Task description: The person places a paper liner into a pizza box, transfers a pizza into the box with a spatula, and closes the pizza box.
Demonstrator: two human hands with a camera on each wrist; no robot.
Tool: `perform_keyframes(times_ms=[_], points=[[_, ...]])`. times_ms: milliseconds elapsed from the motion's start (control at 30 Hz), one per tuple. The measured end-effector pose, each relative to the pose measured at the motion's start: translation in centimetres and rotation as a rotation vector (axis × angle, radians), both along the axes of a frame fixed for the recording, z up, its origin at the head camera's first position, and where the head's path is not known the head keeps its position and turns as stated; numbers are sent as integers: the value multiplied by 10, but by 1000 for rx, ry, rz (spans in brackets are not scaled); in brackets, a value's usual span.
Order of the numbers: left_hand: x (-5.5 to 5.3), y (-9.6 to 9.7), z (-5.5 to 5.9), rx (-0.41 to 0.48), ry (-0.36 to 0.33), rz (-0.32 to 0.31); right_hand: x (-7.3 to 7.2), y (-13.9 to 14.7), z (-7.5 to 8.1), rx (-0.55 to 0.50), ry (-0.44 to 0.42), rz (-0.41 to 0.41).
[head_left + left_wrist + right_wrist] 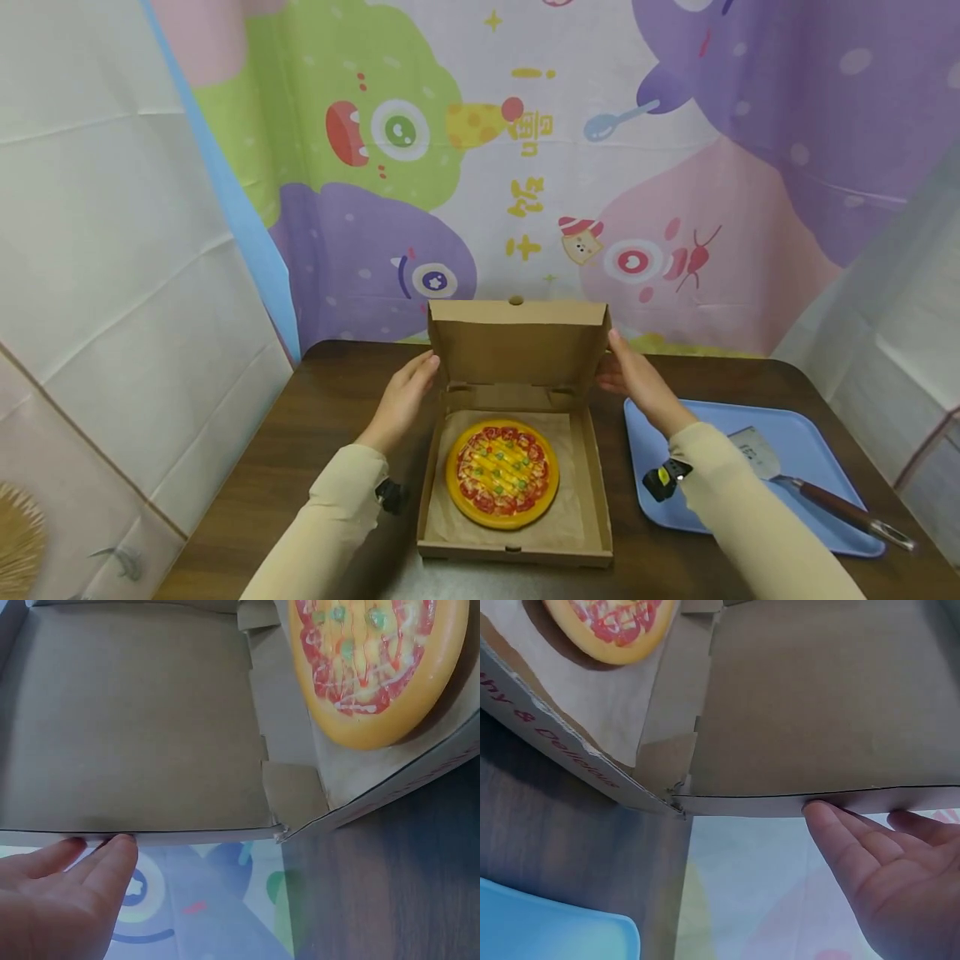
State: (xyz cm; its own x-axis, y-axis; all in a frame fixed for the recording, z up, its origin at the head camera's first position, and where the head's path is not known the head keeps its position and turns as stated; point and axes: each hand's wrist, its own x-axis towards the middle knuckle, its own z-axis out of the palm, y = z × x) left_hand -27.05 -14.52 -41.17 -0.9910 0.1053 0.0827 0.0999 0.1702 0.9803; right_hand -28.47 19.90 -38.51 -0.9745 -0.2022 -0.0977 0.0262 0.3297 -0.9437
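Observation:
A cardboard pizza box (517, 554) stands with its lid (517, 350) raised. Inside, on brown paper (573, 467), lies a toy-like pizza (502, 473) with a yellow crust, red slices and green bits. My left hand (405, 392) touches the lid's left side with its fingertips; in the left wrist view its fingers (112, 859) lie nearly straight against the lid's edge. On the opposite side my right hand (637, 379) touches the lid's right edge, its fingers (840, 840) extended along it in the right wrist view. Neither hand curls round the cardboard.
To the right, a blue tray (667, 508) holds a pizza server (757, 454) whose dark handle (832, 502) reaches over the tray's rim. Everything stands on a dark wooden table (300, 467). Behind it hangs a cartoon-printed cloth (487, 167); pale sheets (112, 208) flank the sides.

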Motion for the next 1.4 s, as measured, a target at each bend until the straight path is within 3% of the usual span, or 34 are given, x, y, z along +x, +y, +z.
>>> perform_keyframes(times_ms=[233,467,800,1033,1400], points=[[9,-2,5,16,15,8,11,4,2,77,9,49],[16,1,17,19,36,59,19,3,5,54,-2,33],[25,4,29,27,3,90,28,3,11,65,24,47],[31,2,30,-50,-7,106,38,3,13,90,32,59],[46,-1,27,-105,-16,99,54,6,4,93,71,112]])
